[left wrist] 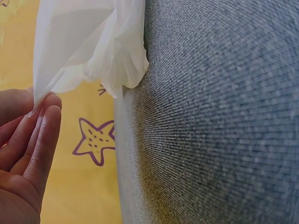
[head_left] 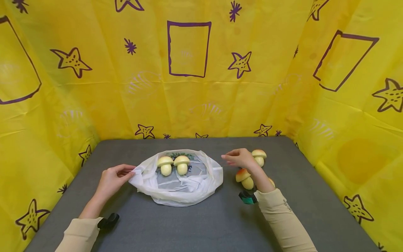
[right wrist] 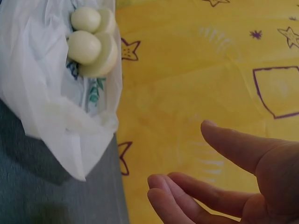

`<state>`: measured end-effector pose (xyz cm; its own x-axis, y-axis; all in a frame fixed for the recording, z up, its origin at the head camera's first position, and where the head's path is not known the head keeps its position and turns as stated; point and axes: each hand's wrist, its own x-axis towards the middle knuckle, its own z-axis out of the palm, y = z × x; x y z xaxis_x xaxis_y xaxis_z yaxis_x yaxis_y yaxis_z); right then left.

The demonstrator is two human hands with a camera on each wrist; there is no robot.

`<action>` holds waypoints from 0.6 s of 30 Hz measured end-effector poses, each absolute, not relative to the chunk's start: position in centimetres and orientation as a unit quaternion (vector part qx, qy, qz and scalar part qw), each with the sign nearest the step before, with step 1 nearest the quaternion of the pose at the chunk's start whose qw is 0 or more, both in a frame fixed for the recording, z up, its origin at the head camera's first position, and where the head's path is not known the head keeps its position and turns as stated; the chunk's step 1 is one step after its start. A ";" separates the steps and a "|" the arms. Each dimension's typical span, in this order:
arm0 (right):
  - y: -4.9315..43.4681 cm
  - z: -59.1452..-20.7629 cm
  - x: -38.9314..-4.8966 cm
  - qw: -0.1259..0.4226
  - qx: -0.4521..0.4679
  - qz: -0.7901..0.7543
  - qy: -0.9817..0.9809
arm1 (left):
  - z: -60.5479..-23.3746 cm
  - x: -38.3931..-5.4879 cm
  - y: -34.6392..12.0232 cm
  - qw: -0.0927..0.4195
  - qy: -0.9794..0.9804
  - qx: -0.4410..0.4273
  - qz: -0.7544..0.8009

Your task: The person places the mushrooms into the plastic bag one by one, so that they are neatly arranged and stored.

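A white plastic bag [head_left: 185,197] lies spread on the table with its mouth facing up. Inside it, side by side, are two toy mushrooms [head_left: 182,165] with pale stems and yellowish caps. My left hand [head_left: 113,178] pinches the bag's left edge between thumb and fingers; the left wrist view shows the thin plastic [left wrist: 70,51] drawn taut from the fingertips. To the right of the bag hovers my right hand [head_left: 240,158], thumb and fingers apart around nothing. In the right wrist view a gap separates its fingers [right wrist: 205,191] from the bag's pointed corner [right wrist: 77,158].
Behind and beside my right forearm lie more toy mushrooms with orange-brown caps, one farther back [head_left: 259,157], one nearer [head_left: 245,179], another partly hidden by the arm. The dark grey table [head_left: 176,227] is enclosed by yellow cloth walls [head_left: 189,94] with purple drawings.
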<state>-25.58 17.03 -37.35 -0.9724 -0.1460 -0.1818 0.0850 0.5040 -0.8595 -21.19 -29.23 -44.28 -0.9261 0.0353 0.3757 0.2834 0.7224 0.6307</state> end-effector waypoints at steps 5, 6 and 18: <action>18.7 -37.3 -25.8 0.124 -0.005 -0.489 0.863 | -44.3 -21.2 -29.2 0.174 -0.913 -0.087 -0.360; 19.0 -37.3 -25.9 0.126 -0.004 -0.491 0.862 | -44.3 -21.2 -29.2 0.175 -0.913 -0.087 -0.359; 23.0 -37.9 -26.6 0.131 0.001 -0.508 0.852 | -44.3 -21.1 -29.0 0.176 -0.910 -0.090 -0.365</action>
